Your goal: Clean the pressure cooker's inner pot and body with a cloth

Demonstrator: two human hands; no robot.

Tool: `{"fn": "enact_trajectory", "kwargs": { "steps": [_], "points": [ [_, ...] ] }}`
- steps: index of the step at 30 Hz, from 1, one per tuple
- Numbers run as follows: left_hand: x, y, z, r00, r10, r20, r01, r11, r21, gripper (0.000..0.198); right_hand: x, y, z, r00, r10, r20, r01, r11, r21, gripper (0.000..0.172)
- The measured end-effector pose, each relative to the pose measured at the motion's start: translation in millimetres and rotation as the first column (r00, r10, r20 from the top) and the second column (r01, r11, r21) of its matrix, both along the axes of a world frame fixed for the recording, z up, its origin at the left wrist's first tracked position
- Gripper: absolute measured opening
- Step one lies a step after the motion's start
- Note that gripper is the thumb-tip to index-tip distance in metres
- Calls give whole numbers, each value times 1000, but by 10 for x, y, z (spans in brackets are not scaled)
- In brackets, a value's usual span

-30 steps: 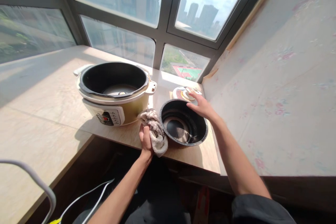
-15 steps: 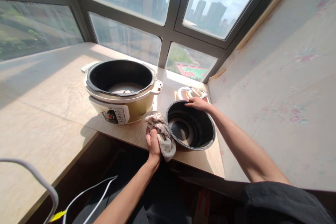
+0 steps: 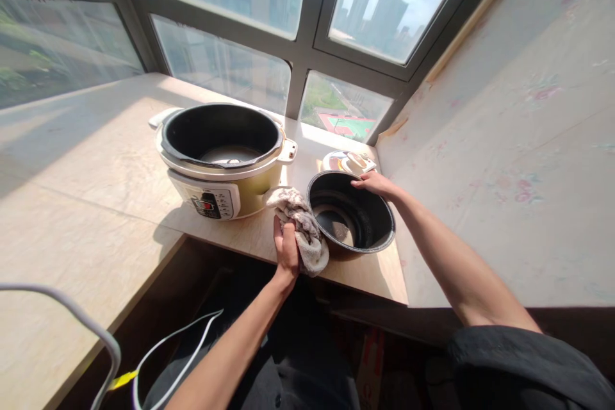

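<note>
My left hand (image 3: 287,246) is closed around a crumpled, stained cloth (image 3: 305,227), held against the near left side of a dark inner pot (image 3: 368,221). With fingers over its far right rim, my right hand (image 3: 375,183) grips this pot, which stands tilted slightly toward me on the ledge. To the left sits a white and gold electric cooker (image 3: 254,192), lidless, its black interior facing up and a control panel on its front. Behind the inner pot lies a round lid (image 3: 336,161) with a handle, partly covered by the pot and my right hand.
A pale stone ledge (image 3: 91,160) runs below the windows, with its front edge close to my body. The papered wall (image 3: 504,192) bounds the right side. A grey cable (image 3: 72,311) and a thin white cord (image 3: 182,327) loop at lower left.
The view has shifted slightly. The cloth and my left hand have moved a little up and right along the pot's outer side; my right hand keeps its hold on the rim.
</note>
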State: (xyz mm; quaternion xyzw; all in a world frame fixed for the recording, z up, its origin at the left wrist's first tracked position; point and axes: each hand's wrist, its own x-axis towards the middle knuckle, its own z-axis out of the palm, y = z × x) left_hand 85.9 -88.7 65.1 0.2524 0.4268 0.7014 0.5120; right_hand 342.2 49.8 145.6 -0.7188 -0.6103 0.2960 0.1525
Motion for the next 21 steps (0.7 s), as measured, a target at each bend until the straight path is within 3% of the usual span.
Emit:
{"fn": "enact_trajectory", "kwargs": {
  "steps": [8, 13, 21],
  "points": [
    [-12, -192, 213, 990, 27, -139, -2, 983, 181, 28, -29, -262, 242, 971, -199, -136, 184, 976, -115, 20],
    [-60, -238, 300, 970, 74, -230, -22, 975, 222, 32, -9, -578, 297, 838, -409, -362, 336, 908, -249, 10],
    [0, -208, 321, 912, 138, -386, -23, 957, 288, 27, -91, -1114, 301, 789, -466, -399, 416, 885, -211, 14]
  ]
}}
